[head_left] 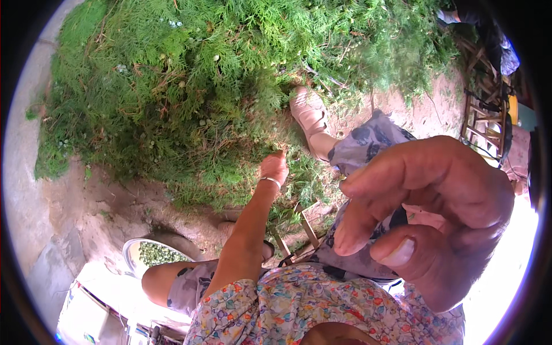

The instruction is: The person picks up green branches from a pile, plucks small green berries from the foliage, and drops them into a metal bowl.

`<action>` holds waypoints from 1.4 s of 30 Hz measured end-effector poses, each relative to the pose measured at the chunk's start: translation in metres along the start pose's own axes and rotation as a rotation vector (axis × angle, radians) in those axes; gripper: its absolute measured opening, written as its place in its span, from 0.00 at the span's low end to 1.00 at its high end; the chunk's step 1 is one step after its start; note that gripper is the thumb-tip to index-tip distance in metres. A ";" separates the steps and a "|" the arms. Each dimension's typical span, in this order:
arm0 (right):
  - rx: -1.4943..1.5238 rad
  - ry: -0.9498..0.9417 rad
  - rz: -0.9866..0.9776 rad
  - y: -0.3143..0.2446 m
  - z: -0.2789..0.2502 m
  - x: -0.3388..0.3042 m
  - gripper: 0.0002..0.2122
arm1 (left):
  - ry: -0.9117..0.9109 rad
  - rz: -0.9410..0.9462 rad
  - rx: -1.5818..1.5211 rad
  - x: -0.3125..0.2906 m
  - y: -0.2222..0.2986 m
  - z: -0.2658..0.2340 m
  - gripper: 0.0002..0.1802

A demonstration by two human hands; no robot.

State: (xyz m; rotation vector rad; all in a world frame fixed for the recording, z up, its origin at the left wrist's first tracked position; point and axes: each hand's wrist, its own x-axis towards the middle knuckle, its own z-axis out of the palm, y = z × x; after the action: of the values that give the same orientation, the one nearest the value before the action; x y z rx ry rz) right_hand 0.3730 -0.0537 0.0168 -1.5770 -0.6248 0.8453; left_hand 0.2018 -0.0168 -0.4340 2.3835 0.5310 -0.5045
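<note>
Left grip (275,167) at near edge of branches (190,109), closure indiscernible; right grip (463,198) curled, spread, visibly empty. Green bits (160,254) in bowl (130,261), near left: apparently partial harvest; far branches still bear cones (216,58).

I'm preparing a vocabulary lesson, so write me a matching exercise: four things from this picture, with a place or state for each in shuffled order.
Column 1
1. Left hand
2. Right hand
3. Bowl
4. Branches

Column 2
A. contains small green pieces
B. wristband just behind it
C. feathery, green and heaped
D. raised close to the camera

Pairs: 1-B, 2-D, 3-A, 4-C
</note>
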 end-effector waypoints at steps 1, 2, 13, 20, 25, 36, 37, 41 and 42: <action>0.000 -0.002 -0.004 0.000 -0.001 0.000 0.16 | 0.098 0.047 -0.078 -0.004 0.000 -0.012 0.07; -0.001 -0.006 -0.009 0.000 -0.001 0.000 0.16 | 0.099 0.046 -0.076 -0.013 -0.001 -0.026 0.07; 0.013 0.028 0.004 -0.002 -0.002 -0.001 0.15 | 0.274 -0.055 -0.848 -0.026 -0.001 -0.049 0.01; 0.008 0.023 0.006 -0.002 -0.001 -0.003 0.15 | -0.181 0.012 -0.048 -0.074 -0.010 -0.015 0.12; 0.014 0.029 0.007 -0.002 0.000 -0.005 0.15 | -0.099 0.013 -0.250 -0.073 -0.012 -0.010 0.04; -0.013 -0.026 -0.027 -0.001 -0.008 -0.001 0.14 | 0.107 -0.093 0.170 0.013 0.002 -0.029 0.16; -0.013 -0.022 -0.020 -0.001 -0.008 -0.002 0.14 | 0.106 -0.093 0.170 0.010 0.003 -0.033 0.16; -0.005 -0.018 -0.004 -0.001 -0.008 -0.002 0.14 | 0.052 -0.185 -0.669 -0.022 0.005 -0.062 0.11; -0.004 -0.020 -0.002 -0.001 -0.008 -0.003 0.14 | -0.107 -0.394 -1.133 -0.033 0.005 -0.069 0.09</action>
State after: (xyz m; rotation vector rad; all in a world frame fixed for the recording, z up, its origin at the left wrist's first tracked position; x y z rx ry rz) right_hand 0.3776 -0.0600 0.0187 -1.5726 -0.6430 0.8595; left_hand 0.1913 0.0173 -0.3659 1.1715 0.9291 -0.3426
